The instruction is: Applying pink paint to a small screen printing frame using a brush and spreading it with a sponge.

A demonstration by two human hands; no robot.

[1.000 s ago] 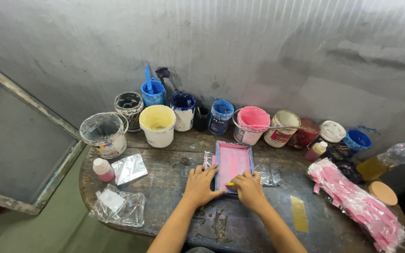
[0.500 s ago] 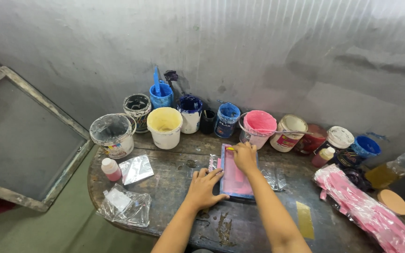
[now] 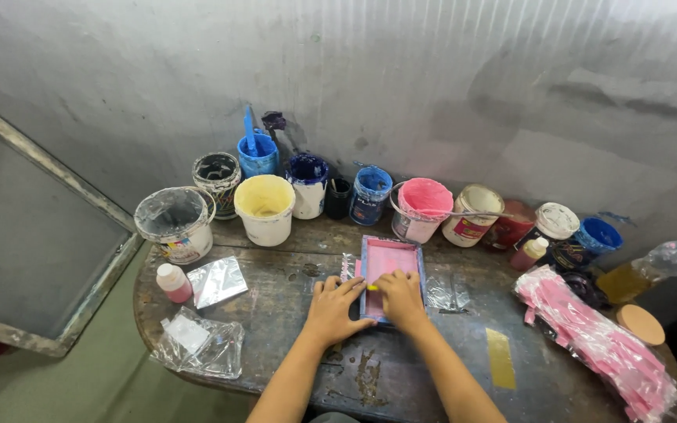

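From the head view, the left hand (image 3: 332,307) lies flat with fingers spread on the near-left edge of the small pink screen frame (image 3: 390,270) on the table (image 3: 276,274), while the right hand (image 3: 401,296) presses its near end, fingers curled on it.

A clear plastic bag (image 3: 197,345) holding something white is lying at the table's left edge. A silvery foil pouch (image 3: 217,280) is sitting just above it. Pink-and-white packets (image 3: 593,341) are lying stacked at the right.
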